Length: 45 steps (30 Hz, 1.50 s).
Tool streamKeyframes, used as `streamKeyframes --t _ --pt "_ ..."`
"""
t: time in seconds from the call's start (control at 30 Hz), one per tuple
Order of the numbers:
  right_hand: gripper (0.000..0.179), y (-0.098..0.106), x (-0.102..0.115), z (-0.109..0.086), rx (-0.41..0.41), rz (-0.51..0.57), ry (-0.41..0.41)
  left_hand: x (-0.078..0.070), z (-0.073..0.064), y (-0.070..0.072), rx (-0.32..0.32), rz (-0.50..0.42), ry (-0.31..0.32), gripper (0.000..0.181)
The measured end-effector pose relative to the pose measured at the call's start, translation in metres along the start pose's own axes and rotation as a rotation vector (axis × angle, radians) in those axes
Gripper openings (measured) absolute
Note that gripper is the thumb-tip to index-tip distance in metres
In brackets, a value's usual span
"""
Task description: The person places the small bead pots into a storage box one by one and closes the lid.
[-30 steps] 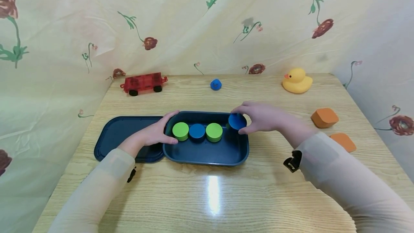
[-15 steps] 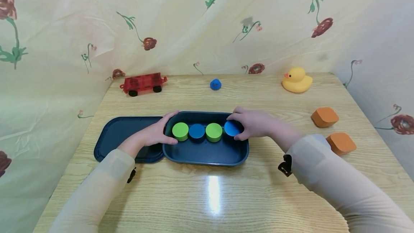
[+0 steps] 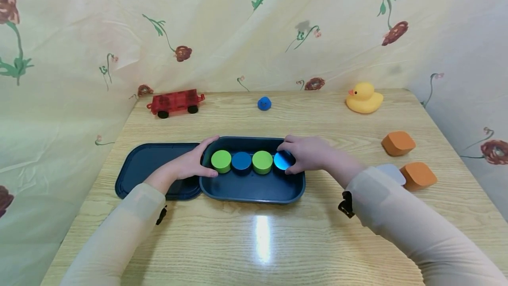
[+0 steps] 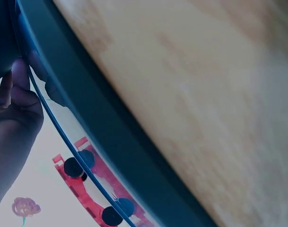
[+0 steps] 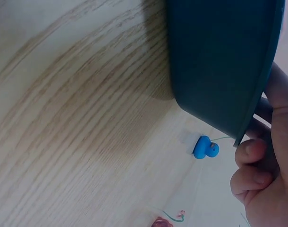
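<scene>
A dark blue box (image 3: 250,190) holds a row of round blocks: a green block (image 3: 221,160), a blue block (image 3: 241,162), another green block (image 3: 262,161) and, at the right end, a second blue block (image 3: 283,161). My right hand (image 3: 307,153) pinches that last blue block between thumb and fingers, down inside the box's right end. At the opposite end my left hand (image 3: 192,162) grips the box, its thumb and fingers spread over the rim. In the left wrist view, left fingers (image 4: 21,90) bend at the rim. The right wrist view shows the box's outer wall (image 5: 219,52).
A dark lid (image 3: 156,158) lies left of the box. Behind stand a red toy wagon (image 3: 176,102), a small blue duck (image 3: 264,103) and a yellow duck (image 3: 365,99). Two orange blocks (image 3: 398,143) sit at right, with a pale grey piece (image 3: 390,173) beside my sleeve.
My right hand has moved left and down with the blue block, bringing it into line beside the right green block. The left hand stays put.
</scene>
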State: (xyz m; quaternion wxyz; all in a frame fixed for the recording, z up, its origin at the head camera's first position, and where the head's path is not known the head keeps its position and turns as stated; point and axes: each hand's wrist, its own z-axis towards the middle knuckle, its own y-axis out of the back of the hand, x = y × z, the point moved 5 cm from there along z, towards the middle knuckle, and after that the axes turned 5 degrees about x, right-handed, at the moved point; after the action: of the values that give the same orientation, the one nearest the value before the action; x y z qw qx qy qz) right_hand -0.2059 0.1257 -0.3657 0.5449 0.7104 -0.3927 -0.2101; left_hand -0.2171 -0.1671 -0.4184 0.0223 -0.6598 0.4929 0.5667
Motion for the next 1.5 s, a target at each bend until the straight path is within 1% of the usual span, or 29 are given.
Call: streamKeyframes --t 0.3,0.6,0.87,0.97,1.03,1.27,1.37,1.5 --pt "0.060 -0.002 0.002 0.003 0.004 -0.040 -0.012 0.001 0.000 0.000 0.000 -0.009 -0.011 0.099" --pt "0.062 -0.004 0.002 0.003 0.011 -0.110 -0.027 0.001 0.002 0.001 0.001 -0.011 -0.018 0.098" --pt "0.065 -0.003 0.003 0.002 0.006 -0.127 -0.031 0.003 0.002 0.001 0.005 0.002 -0.011 0.099" --pt "0.066 -0.003 0.003 0.001 0.002 -0.109 -0.029 0.003 0.002 0.000 0.007 -0.004 -0.010 0.099" --pt "0.064 -0.002 0.003 0.000 -0.016 -0.093 -0.025 0.003 0.002 0.000 0.008 -0.006 -0.012 0.099" --pt "0.058 0.005 -0.002 -0.012 -0.125 -0.007 0.036 0.003 0.002 -0.001 -0.002 -0.004 -0.013 0.099" --pt "0.056 0.007 -0.007 -0.020 -0.164 0.048 0.060 0.003 0.001 -0.001 -0.005 -0.004 -0.007 0.099" --pt "0.054 0.009 -0.017 -0.030 -0.207 0.103 0.069 0.003 0.000 -0.001 -0.007 0.001 0.001 0.099"
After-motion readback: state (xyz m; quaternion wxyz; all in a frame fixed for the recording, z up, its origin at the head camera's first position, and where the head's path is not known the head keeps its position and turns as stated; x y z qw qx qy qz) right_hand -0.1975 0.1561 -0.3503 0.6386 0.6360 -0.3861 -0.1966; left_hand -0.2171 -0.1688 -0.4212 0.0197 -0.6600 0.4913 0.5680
